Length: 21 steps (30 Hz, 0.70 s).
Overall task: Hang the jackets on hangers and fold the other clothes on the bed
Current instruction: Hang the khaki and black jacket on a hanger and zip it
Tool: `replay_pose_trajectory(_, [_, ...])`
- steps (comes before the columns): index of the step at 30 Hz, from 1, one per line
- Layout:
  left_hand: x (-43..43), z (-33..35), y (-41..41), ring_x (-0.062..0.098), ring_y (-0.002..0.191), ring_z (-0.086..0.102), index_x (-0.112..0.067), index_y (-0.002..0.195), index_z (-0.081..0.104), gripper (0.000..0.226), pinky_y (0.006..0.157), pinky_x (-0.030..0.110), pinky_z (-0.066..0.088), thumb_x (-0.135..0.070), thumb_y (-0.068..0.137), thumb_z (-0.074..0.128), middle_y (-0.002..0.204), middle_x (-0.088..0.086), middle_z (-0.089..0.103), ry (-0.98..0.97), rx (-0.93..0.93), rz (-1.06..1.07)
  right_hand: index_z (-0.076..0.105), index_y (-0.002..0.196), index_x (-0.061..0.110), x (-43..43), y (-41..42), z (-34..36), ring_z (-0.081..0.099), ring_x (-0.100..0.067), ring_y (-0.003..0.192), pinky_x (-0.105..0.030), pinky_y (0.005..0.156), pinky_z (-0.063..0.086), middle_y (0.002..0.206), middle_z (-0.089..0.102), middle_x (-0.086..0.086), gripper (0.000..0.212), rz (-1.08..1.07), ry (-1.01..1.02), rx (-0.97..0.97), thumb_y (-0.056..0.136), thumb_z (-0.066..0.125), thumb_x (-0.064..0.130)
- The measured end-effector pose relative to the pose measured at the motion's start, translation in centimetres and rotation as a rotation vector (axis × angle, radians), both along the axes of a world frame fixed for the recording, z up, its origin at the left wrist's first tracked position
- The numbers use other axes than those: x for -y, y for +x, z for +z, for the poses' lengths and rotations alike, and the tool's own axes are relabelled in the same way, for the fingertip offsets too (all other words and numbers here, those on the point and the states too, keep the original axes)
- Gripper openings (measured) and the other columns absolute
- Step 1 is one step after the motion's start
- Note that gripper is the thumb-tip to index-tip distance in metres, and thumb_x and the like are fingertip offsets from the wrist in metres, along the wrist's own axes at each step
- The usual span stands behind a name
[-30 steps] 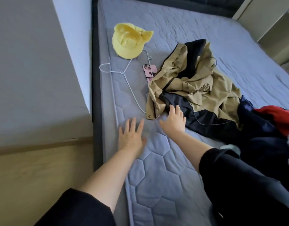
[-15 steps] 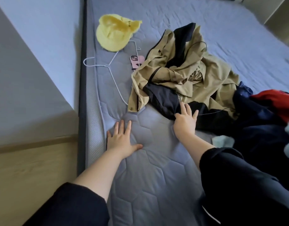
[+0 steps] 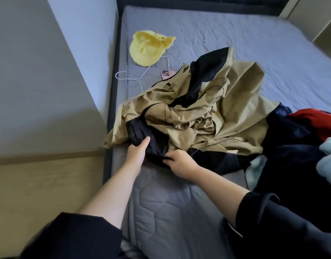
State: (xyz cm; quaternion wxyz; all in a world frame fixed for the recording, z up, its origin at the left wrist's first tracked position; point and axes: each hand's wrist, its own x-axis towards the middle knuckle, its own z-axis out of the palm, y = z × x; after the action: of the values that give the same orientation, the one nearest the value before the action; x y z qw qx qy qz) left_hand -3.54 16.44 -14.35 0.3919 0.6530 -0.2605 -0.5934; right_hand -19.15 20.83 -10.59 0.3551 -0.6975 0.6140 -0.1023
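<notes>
A crumpled tan jacket [image 3: 207,109] with black lining lies across the grey quilted bed [image 3: 179,212]. My left hand [image 3: 136,156] grips the black lining at the jacket's near left edge, thumb on top and fingers hidden under the cloth. Just to its right, my right hand [image 3: 179,163] pinches the black hem. A white wire hanger [image 3: 133,76] lies behind the jacket, partly covered by it.
A yellow cap [image 3: 147,47] and a pink phone [image 3: 166,74] lie near the hanger. A pile of dark blue, red [image 3: 314,122] and light blue [image 3: 329,161] clothes sits at the right. A grey wall and wooden floor [image 3: 39,184] run along the bed's left side.
Both hands left the bare mattress and took hold of the jacket's black lining. The jacket now lies nearer the bed's left edge, covering more of the hanger and phone.
</notes>
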Motion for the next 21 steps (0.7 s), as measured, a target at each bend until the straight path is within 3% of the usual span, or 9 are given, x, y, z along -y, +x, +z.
replay_pose_trajectory(3, [-1.1,0.0,0.4,0.027,0.096,0.059,-0.003,0.114,0.060,0.031,0.078,0.031,0.044,-0.013,0.085,0.065,0.103,0.007,0.065,-0.031,0.145,0.145,0.068,0.104,0.012,-2.3,0.3,-0.2,0.059,-0.023,0.102,-0.029,0.084,0.044,0.105,0.069,-0.005,0.023,0.035,-0.099,-0.034,0.093,0.059,0.029])
replay_pose_trajectory(6, [-1.9,1.1,0.4,0.020,0.080,0.058,-0.015,0.094,0.061,0.008,0.074,0.029,0.043,-0.010,0.087,0.060,0.081,-0.003,0.061,-0.072,0.179,0.133,0.064,0.115,0.009,-2.9,-0.8,0.2,0.044,-0.024,0.127,-0.033,0.108,0.033,0.134,0.054,-0.010,0.030,-0.073,-0.381,-0.046,0.091,0.062,0.026])
replay_pose_trajectory(8, [-2.6,1.7,0.3,0.017,0.075,0.055,-0.018,0.090,0.058,0.007,0.073,0.030,0.045,-0.010,0.089,0.057,0.082,-0.002,0.060,-0.073,0.207,0.088,0.056,0.127,0.007,-1.4,-2.1,0.8,0.035,-0.034,0.134,-0.041,0.112,0.026,0.146,0.040,-0.016,0.038,-0.186,-0.528,-0.155,0.090,0.059,0.015])
replay_pose_trajectory(12, [-3.0,2.6,1.0,0.021,0.084,0.054,-0.017,0.097,0.060,0.012,0.077,0.030,0.044,-0.008,0.091,0.056,0.086,-0.003,0.060,-0.115,0.309,-0.063,0.008,0.153,0.022,3.5,-4.2,2.9,0.004,-0.032,0.145,-0.049,0.118,0.005,0.159,0.003,-0.014,0.080,-0.227,-0.479,-0.486,0.086,0.053,0.014])
replay_pose_trajectory(15, [-3.2,2.9,1.6,0.019,0.072,0.052,-0.012,0.077,0.058,0.011,0.060,0.027,0.037,-0.008,0.088,0.059,0.070,-0.004,0.058,-0.239,0.451,-0.110,0.022,0.147,0.030,7.0,-5.6,4.2,-0.009,-0.033,0.146,-0.053,0.116,-0.002,0.159,-0.013,-0.010,0.079,-0.239,-0.467,-0.674,0.080,0.052,0.003])
replay_pose_trajectory(17, [-3.7,3.0,1.6,0.019,0.056,0.043,-0.008,0.061,0.043,0.031,0.050,0.028,0.028,-0.016,0.085,0.062,0.055,0.005,0.048,-0.329,0.653,-0.071,0.052,0.122,0.027,8.3,-6.2,4.7,-0.003,-0.033,0.145,-0.054,0.115,-0.001,0.159,0.000,-0.011,0.048,-0.255,-0.399,-0.708,0.079,0.054,0.005])
replay_pose_trajectory(18, [-4.0,3.3,1.6,0.019,0.051,0.038,-0.010,0.058,0.036,0.039,0.048,0.028,0.023,-0.020,0.084,0.064,0.051,0.004,0.041,-0.364,0.760,-0.029,0.057,0.107,0.024,8.4,-6.2,4.6,0.008,-0.032,0.144,-0.052,0.116,0.004,0.153,0.020,-0.012,0.034,-0.265,-0.358,-0.667,0.079,0.054,0.006])
replay_pose_trajectory(19, [-4.3,3.6,1.6,0.020,0.051,0.038,-0.012,0.058,0.037,0.040,0.047,0.028,0.022,-0.021,0.084,0.066,0.052,0.001,0.040,-0.413,0.850,0.018,0.059,0.096,0.022,8.1,-6.1,4.2,0.024,-0.031,0.137,-0.049,0.115,0.016,0.136,0.041,-0.010,0.025,-0.274,-0.329,-0.581,0.078,0.053,0.005])
replay_pose_trajectory(21, [-4.3,4.4,1.7,0.025,0.064,0.051,-0.011,0.066,0.056,0.021,0.054,0.028,0.031,-0.015,0.080,0.072,0.065,0.000,0.052,-0.594,0.958,0.087,0.057,0.085,0.018,6.4,-5.5,3.1,0.045,-0.032,0.110,-0.036,0.091,0.037,0.100,0.056,-0.006,0.021,-0.289,-0.275,-0.362,0.076,0.048,0.001])
